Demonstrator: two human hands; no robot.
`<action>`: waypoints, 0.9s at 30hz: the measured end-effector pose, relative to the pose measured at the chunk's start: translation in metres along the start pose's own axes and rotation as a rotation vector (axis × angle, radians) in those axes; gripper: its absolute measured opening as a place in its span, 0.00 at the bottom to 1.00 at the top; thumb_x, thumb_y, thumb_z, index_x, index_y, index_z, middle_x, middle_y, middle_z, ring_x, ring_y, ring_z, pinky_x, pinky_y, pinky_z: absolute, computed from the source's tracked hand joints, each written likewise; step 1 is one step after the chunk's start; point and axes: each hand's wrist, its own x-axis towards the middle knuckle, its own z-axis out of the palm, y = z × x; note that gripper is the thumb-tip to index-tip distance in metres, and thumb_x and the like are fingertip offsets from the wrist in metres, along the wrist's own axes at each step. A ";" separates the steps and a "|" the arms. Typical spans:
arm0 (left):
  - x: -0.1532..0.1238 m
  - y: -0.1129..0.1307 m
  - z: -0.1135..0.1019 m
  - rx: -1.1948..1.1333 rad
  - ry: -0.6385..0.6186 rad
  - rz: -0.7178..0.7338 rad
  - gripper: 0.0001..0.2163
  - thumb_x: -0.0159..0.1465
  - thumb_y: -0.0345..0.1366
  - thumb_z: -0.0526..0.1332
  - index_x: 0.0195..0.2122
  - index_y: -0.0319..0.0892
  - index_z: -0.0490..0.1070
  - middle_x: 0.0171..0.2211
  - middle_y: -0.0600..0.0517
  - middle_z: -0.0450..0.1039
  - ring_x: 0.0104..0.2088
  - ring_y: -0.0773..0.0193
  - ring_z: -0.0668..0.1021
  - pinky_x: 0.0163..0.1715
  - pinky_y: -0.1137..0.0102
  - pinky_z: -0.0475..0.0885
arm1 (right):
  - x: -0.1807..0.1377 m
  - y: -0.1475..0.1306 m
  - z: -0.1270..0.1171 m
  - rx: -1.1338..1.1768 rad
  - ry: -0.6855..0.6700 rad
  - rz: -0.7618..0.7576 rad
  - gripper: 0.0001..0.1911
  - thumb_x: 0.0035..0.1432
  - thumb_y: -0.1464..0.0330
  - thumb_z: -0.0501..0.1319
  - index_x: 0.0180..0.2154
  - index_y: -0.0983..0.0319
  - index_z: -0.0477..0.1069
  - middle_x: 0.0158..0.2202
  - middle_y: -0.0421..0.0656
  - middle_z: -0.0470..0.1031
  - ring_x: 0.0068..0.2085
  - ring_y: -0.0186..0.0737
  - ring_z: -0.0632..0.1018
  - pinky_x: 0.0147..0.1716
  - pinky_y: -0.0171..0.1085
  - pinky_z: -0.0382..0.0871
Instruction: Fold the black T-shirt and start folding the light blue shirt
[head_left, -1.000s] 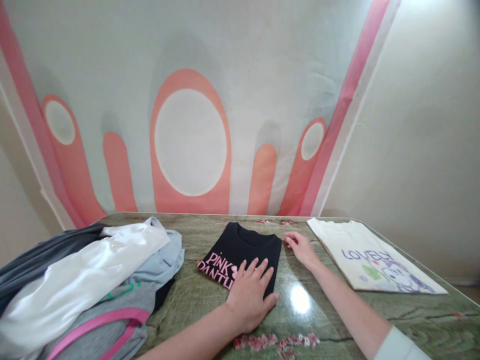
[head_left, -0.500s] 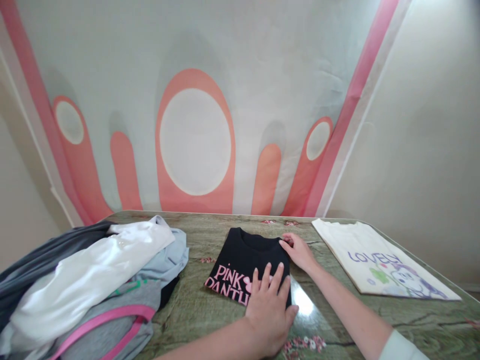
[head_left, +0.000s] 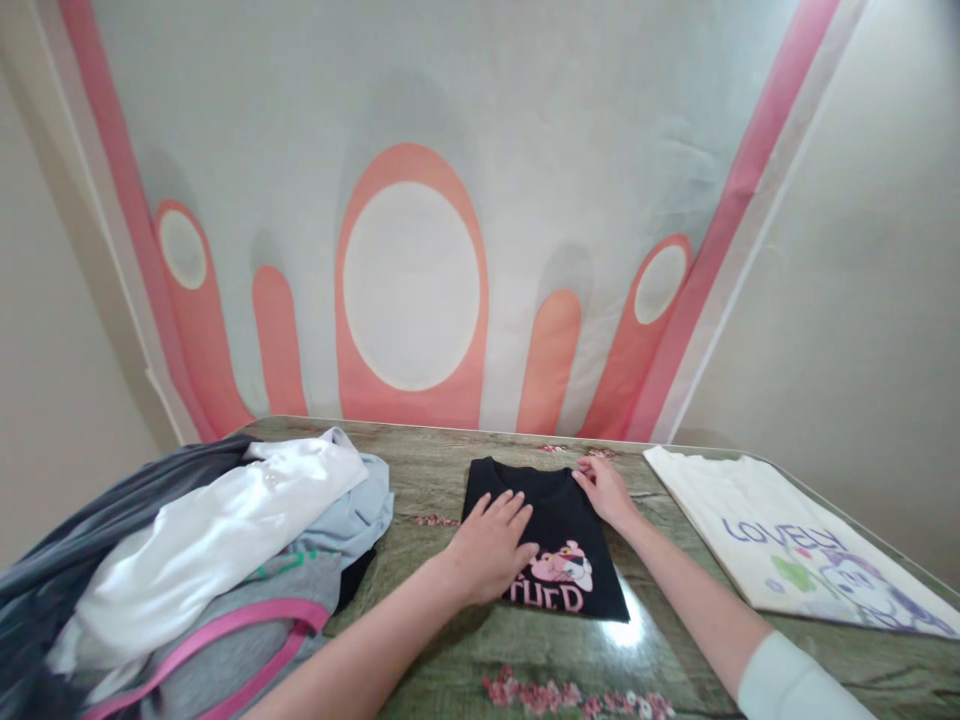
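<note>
A folded black T-shirt with a pink panther print and pink lettering lies flat in the middle of the table. My left hand rests on its left side, palm down with fingers stretched out, covering part of the lettering. At the shirt's far right shoulder, beside the collar, my right hand pinches the edge of the cloth between thumb and fingers.
To the left is a loose heap of clothes, with a white garment over a grey one with pink trim. A folded cream T-shirt marked LOVELY lies at the right on the wood-patterned table.
My left hand has slid from the black shirt's lower right to its left side, uncovering the panther print. The shirt has turned slightly on the table. The camera view has shifted a little.
</note>
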 end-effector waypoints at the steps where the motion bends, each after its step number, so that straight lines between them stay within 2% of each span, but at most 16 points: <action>1: 0.001 -0.009 0.002 0.015 0.000 -0.034 0.25 0.65 0.48 0.40 0.59 0.40 0.52 0.61 0.46 0.48 0.61 0.56 0.49 0.57 0.57 0.44 | 0.005 0.001 0.002 -0.003 0.013 0.000 0.11 0.51 0.66 0.55 0.37 0.63 0.68 0.34 0.45 0.72 0.35 0.41 0.73 0.38 0.42 0.67; 5: 0.001 -0.033 0.009 -0.018 -0.050 -0.105 0.26 0.65 0.50 0.38 0.61 0.43 0.48 0.62 0.47 0.42 0.61 0.57 0.47 0.57 0.57 0.45 | 0.021 0.004 0.005 -0.003 0.061 0.009 0.12 0.52 0.66 0.54 0.37 0.64 0.68 0.36 0.47 0.72 0.36 0.41 0.74 0.39 0.43 0.67; 10: 0.002 -0.036 0.019 -0.037 -0.022 -0.140 0.27 0.64 0.52 0.38 0.61 0.46 0.45 0.63 0.49 0.38 0.62 0.57 0.44 0.57 0.56 0.44 | 0.020 -0.003 -0.002 0.006 0.045 0.048 0.16 0.55 0.64 0.51 0.42 0.65 0.67 0.39 0.49 0.73 0.39 0.43 0.74 0.42 0.44 0.66; 12: 0.002 -0.037 0.021 -0.028 -0.009 -0.139 0.27 0.64 0.52 0.38 0.61 0.46 0.45 0.63 0.49 0.38 0.62 0.57 0.44 0.57 0.57 0.44 | 0.009 -0.015 -0.006 -0.024 -0.002 0.048 0.19 0.57 0.62 0.49 0.46 0.66 0.66 0.43 0.51 0.72 0.44 0.44 0.73 0.45 0.44 0.65; 15: 0.001 -0.045 0.024 0.001 0.011 -0.168 0.26 0.65 0.50 0.38 0.61 0.45 0.46 0.63 0.48 0.40 0.61 0.57 0.46 0.57 0.58 0.45 | -0.019 -0.040 -0.013 -0.119 -0.121 -0.079 0.25 0.58 0.59 0.48 0.53 0.65 0.60 0.53 0.52 0.64 0.54 0.45 0.65 0.53 0.46 0.56; 18: -0.002 -0.061 0.025 0.055 0.030 -0.273 0.25 0.65 0.47 0.40 0.61 0.43 0.48 0.62 0.46 0.44 0.61 0.55 0.50 0.56 0.57 0.47 | -0.050 -0.062 -0.017 -0.200 -0.287 -0.169 0.30 0.57 0.54 0.48 0.58 0.62 0.54 0.60 0.47 0.53 0.60 0.45 0.55 0.57 0.48 0.48; 21: -0.008 -0.080 0.020 0.119 0.033 -0.401 0.22 0.65 0.43 0.42 0.60 0.43 0.50 0.61 0.46 0.48 0.60 0.54 0.52 0.55 0.55 0.48 | -0.068 -0.070 -0.018 -0.241 -0.407 -0.172 0.30 0.58 0.52 0.45 0.58 0.60 0.55 0.61 0.45 0.50 0.61 0.45 0.52 0.58 0.48 0.45; 24: -0.015 -0.087 0.011 0.133 0.060 -0.474 0.21 0.65 0.40 0.42 0.59 0.42 0.50 0.61 0.45 0.49 0.60 0.55 0.54 0.54 0.56 0.51 | -0.071 -0.070 -0.018 -0.249 -0.428 -0.173 0.29 0.58 0.52 0.44 0.58 0.58 0.55 0.61 0.44 0.50 0.61 0.44 0.52 0.58 0.48 0.45; 27: -0.020 -0.075 0.004 0.082 0.119 -0.467 0.21 0.66 0.38 0.40 0.59 0.39 0.50 0.60 0.44 0.50 0.59 0.59 0.55 0.55 0.60 0.52 | -0.068 -0.068 -0.017 -0.256 -0.419 -0.185 0.29 0.58 0.52 0.44 0.57 0.57 0.55 0.61 0.43 0.51 0.61 0.44 0.53 0.58 0.49 0.45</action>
